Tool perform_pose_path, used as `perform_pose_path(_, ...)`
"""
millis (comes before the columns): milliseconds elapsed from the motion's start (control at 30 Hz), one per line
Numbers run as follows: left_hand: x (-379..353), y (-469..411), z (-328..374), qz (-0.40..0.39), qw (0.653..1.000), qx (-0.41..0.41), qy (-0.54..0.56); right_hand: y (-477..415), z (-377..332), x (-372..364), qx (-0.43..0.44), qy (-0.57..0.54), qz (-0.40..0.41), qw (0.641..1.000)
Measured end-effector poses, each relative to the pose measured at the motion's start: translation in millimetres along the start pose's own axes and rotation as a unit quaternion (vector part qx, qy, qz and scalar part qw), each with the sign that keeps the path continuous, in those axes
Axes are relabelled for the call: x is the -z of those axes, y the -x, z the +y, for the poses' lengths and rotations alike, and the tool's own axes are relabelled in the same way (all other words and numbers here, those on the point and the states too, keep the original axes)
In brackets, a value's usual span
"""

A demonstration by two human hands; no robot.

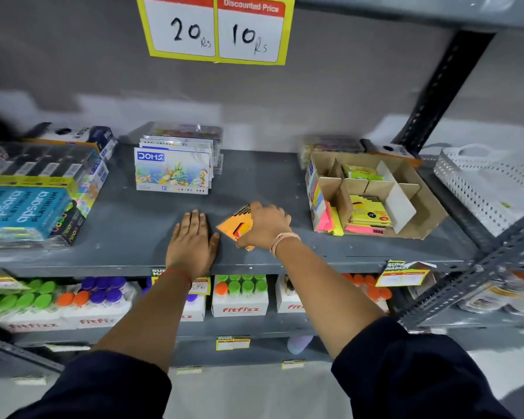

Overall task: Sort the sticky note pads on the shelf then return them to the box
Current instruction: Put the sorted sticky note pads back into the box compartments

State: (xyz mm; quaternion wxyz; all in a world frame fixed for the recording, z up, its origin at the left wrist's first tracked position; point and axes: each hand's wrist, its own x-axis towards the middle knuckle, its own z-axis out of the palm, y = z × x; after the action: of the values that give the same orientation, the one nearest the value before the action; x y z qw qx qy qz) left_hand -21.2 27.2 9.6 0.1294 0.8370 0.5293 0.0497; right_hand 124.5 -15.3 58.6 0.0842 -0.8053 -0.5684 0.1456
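Shelf (127, 225) of grey metal carries everything, and both hands rest on its bare middle. Furthest left lie blue pencil packs (22, 211), two labels showing; at the back stands a stack of crayon boxes (172, 170), its count unclear because they overlap. On the right sits the one cardboard box (418, 204), its card dividers forming several compartments, well apart from the hands. Inside it, one yellow pad (371, 212) lies in the near compartment and a green-yellow one (362, 172) in a far compartment; loose pink and yellow notes (330, 220) stick out at the near left corner, too jumbled to count. A white perforated basket (472, 189) stands further right. The left hand (191, 240) lies flat, palm down, fingers together and thumb out, holding nothing; its thumb is just beside the orange pad (235, 225). That single orange pad lies on the shelf between the hands, mostly under the right hand (265, 226), which covers it from above with fingers curled over its far edge; whether it is gripped or only pressed cannot be told. One price sign (217, 28) with two panels hangs above. Bottles (239, 287) with green, orange and purple caps fill the shelf below.
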Motion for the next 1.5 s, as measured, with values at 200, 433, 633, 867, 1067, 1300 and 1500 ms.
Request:
perform_pose_path(200,-0.5,-1.4,-0.3,-0.002,1.000,0.001,-0.004,5.1,-0.3,-5.8,-0.006,-0.011,0.040,0.999)
perform_pose_path(433,-2.8,-2.3,-1.2,0.005,1.000,-0.002,0.003,10.3,6.4,19.5,-0.044,-0.163,0.102,0.980)
perform_pose_path(633,-4.9,-4.4,-0.1,0.005,1.000,-0.001,0.004,24.2,67.7,85.6,-0.145,-0.258,0.278,0.914)
perform_pose_path(867,-6.3,-6.0,-0.9,0.006,1.000,0.007,0.009,36.8,152.8,85.8,-0.329,-0.186,0.260,0.889)
perform_pose_path(1067,-6.3,-5.1,-2.4,0.006,1.000,0.005,0.009,23.5,158.7,72.6,-0.335,-0.127,0.231,0.905)
perform_pose_path(1300,-5.0,-4.4,-1.1,0.006,1.000,0.006,0.010,17.0,166.3,61.9,-0.298,-0.184,0.258,0.900)
perform_pose_path(1500,-4.4,-3.3,-0.4,0.004,1.000,0.003,0.011,24.7,181.4,66.8,-0.258,-0.285,0.224,0.896)
